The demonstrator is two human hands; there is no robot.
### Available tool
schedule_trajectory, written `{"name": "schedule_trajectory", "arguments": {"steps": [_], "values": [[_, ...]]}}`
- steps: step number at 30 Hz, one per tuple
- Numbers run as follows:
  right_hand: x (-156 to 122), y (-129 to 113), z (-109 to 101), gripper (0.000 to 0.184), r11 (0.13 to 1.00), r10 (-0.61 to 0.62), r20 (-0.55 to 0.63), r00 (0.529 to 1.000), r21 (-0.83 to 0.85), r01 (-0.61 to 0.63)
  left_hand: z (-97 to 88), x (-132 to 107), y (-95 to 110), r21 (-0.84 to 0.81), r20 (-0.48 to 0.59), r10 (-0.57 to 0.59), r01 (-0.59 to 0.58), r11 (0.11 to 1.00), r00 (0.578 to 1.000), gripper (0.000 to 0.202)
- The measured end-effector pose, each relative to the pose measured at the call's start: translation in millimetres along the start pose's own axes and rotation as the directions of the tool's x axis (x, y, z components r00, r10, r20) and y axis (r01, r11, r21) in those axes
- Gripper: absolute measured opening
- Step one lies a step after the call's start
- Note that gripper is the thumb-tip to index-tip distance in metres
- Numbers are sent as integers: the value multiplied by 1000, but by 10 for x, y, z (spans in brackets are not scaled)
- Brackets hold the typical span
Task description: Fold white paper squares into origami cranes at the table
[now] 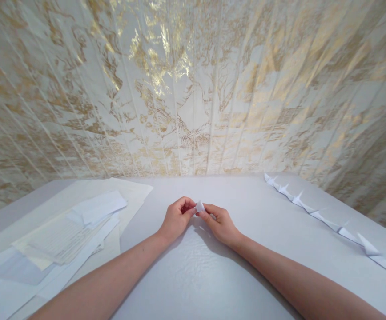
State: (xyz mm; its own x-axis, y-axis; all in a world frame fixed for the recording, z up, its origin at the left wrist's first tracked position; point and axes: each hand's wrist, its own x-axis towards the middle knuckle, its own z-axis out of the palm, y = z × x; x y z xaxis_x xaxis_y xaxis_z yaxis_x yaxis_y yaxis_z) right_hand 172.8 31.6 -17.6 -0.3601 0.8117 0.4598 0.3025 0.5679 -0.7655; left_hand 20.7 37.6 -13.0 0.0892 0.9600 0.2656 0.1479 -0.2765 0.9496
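Note:
Between my two hands, just above the white table point(186, 275), is a small folded piece of white paper point(199, 206) with a pointed top. My left hand point(178, 216) pinches its left side between thumb and fingers. From the other side my right hand point(219, 222) grips it the same way, thumb toward me. The fingertips cover much of the paper, so its full shape cannot be made out. Both forearms rest low over the table, and a shadow falls beneath the hands.
A row of several folded white paper shapes point(319, 216), pointed like boats, runs along the table's right side. On the left lie overlapping loose sheets point(102, 206), one with printed text point(59, 242). A gold-patterned curtain point(193, 111) hangs behind the table.

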Motion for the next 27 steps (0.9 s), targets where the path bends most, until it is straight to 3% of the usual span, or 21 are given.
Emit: {"name": "schedule_trajectory", "arguments": {"steps": [4,7,15,27], "values": [[-1,80,21,24,992,-70,-97,993,-113,58,-8,-22,5,83,13,74,-75,994,997,4],[11,164,31,21,994,-60,-164,985,-103,44,-17,-41,27,132,47,130,-135,982,990,8],[29,205,31,20,990,49,-108,993,135,-34,-13,-68,19,225,16,250,-248,942,968,5],[34,172,10,21,990,10,-63,998,144,-1,-21,-68,-5,278,52,331,-332,901,942,6]]}}
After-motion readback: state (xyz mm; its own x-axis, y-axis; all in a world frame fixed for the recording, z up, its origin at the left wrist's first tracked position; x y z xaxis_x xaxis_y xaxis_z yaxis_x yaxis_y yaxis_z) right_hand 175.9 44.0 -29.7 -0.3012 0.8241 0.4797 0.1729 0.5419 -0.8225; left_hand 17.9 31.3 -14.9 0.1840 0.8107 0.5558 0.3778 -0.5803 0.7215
